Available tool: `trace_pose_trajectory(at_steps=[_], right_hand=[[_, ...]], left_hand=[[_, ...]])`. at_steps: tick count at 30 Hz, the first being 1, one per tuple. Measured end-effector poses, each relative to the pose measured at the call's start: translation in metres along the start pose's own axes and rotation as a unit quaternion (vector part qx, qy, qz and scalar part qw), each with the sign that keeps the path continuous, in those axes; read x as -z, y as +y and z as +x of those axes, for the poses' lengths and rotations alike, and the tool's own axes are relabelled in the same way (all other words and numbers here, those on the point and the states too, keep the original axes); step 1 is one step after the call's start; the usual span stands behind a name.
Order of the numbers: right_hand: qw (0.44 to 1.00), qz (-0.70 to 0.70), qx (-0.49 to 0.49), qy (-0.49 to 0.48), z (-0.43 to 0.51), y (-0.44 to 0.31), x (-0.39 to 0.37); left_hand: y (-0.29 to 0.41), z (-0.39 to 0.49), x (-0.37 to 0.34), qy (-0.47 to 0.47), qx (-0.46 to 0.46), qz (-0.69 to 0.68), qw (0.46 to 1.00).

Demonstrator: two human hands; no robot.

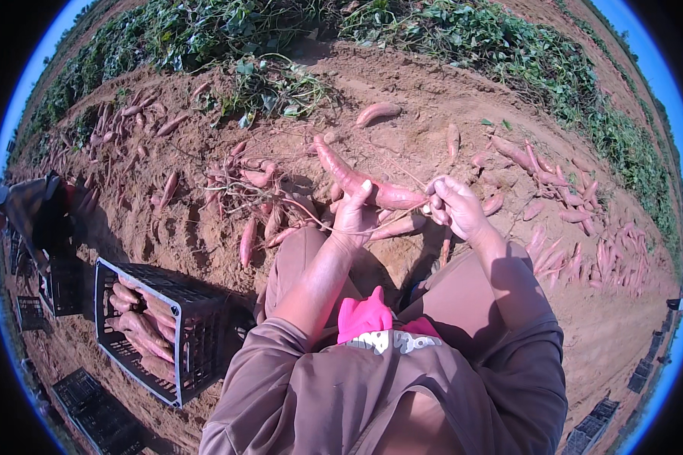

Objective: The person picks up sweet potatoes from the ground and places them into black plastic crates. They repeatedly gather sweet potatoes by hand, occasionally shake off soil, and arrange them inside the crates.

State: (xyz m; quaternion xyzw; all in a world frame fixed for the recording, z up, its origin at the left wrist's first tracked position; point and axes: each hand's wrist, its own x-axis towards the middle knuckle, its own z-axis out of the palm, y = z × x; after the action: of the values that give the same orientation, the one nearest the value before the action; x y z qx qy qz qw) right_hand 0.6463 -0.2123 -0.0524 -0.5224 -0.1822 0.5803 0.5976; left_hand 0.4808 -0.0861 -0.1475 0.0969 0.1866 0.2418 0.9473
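Observation:
A long, curved sweet potato with pink skin lies across my left hand, whose thumb presses on its side. At its right end, my right hand has its fingers pinched around the tip, where a thin root stem runs. That stem loops back beneath my left wrist towards a cluster of sweet potatoes still joined to their roots on the soil. Another sweet potato shows just below my hands. Between my knees the ground is partly in shadow.
Left of my knee stands a black plastic crate holding several sweet potatoes. Further left a person bends over the row. Loose sweet potatoes lie to the right. Green vines edge the far side; stacked crates sit lower left.

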Motion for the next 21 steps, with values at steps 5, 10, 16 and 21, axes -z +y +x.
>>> trace_pose_trajectory(at_steps=[5,10,16,21], right_hand=[[0.775,-0.602,0.189,-0.041,0.0,0.011,-0.007],[0.712,-0.688,0.012,-0.139,0.003,0.017,-0.022],[0.674,-0.729,0.119,-0.035,0.002,0.032,-0.031],[0.701,-0.701,0.124,-0.038,0.005,0.035,-0.032]], left_hand=[[0.011,-0.023,0.005,0.03,-0.068,0.129,0.989],[0.012,-0.015,0.0,0.082,-0.16,0.237,0.955],[0.019,-0.005,-0.011,0.099,-0.258,0.283,0.918],[0.024,-0.022,-0.032,0.04,-0.136,0.066,0.988]])
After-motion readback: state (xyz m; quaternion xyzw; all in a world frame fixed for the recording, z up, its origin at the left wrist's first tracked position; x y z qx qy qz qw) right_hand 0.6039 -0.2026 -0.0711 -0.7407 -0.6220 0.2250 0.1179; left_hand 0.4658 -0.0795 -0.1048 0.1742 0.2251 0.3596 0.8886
